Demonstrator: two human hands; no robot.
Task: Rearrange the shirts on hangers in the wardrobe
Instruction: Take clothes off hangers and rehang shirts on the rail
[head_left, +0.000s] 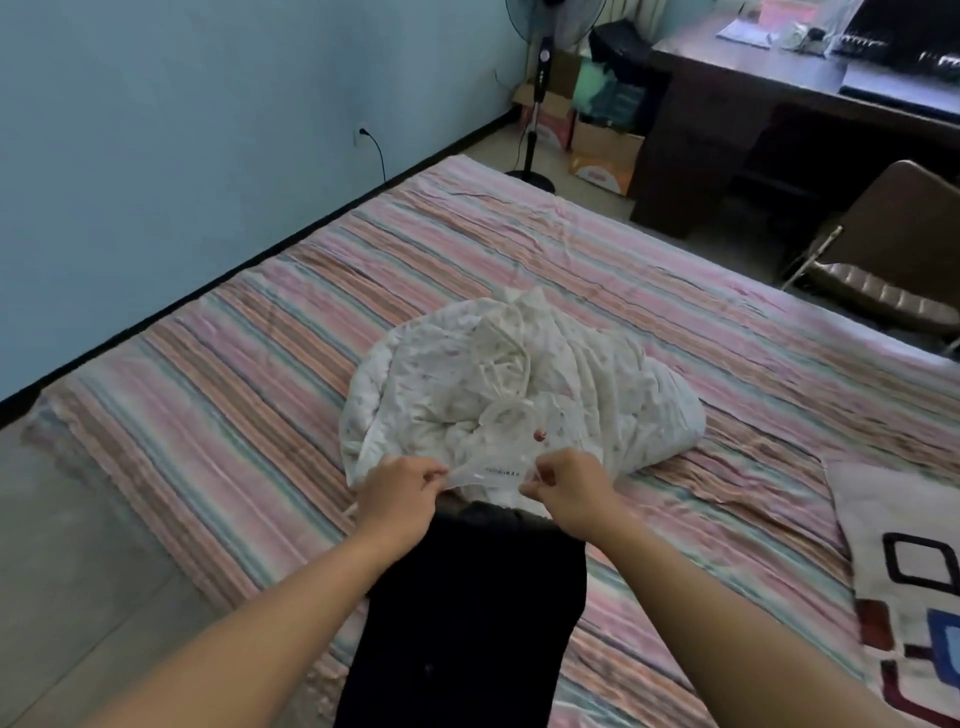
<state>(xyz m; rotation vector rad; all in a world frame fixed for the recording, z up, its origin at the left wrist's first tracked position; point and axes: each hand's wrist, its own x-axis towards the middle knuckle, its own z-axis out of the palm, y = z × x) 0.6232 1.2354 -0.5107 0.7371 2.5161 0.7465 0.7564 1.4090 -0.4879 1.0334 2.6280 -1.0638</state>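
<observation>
A clear plastic hanger (493, 472) with small printed lettering lies across the top of a dark garment (467, 613) on the striped bed (234, 415). My left hand (402, 493) pinches the hanger's left end and my right hand (569, 491) pinches its right end. Just beyond the hands sits a crumpled pile of white patterned clothing (519, 389), with other clear hangers tangled in it. The dark garment runs from the hanger down toward me, between my forearms. No wardrobe is in view.
A patterned pillow (904, 587) lies at the bed's right edge. Beyond the bed stand a pedestal fan (537, 104), cardboard boxes (605, 156), a dark desk (727, 104) and a brown chair (883, 260). A blue wall runs along the left.
</observation>
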